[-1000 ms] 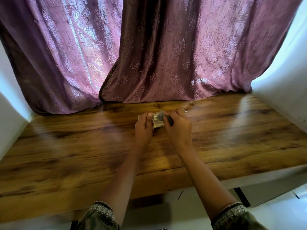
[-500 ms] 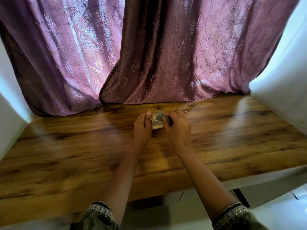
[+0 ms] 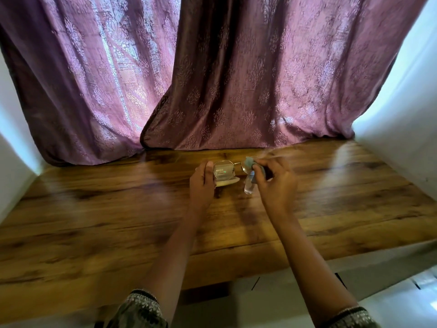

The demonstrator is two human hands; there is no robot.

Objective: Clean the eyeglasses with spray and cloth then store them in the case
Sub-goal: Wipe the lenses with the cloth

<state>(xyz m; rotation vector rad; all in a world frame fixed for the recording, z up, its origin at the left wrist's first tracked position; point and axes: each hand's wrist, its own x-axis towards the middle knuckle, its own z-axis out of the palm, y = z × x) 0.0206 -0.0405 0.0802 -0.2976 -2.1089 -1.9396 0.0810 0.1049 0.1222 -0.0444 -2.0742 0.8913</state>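
A: Head view shows the glasses held up above the far middle of the desk, in front of the curtain. What is each hand doing?

B: The left hand is closed on the left edge of the frame, fingers pinching beside the lens. I'd say it grips there so the glass itself stays free of fingerprints and the frame is steady.

A: And the right?

B: The right hand is closed around the bluish cloth, pressing it on the right lens. A dark bit shows in the same hand; I cannot tell what it is. Wiping one lens while the other side is braced makes sense, as the thin frame would twist otherwise.

A: Where is the spray?

B: A small clear bottle stands on the desk just below the right lens, close to the right hand. That looks like the spray, kept within reach.

A: The case?

B: A pale flat thing lies under the left lens, beside the left hand. It may be the case, but it is mostly hidden. The glasses are not stored yet; wiping appears to be the step in hand.
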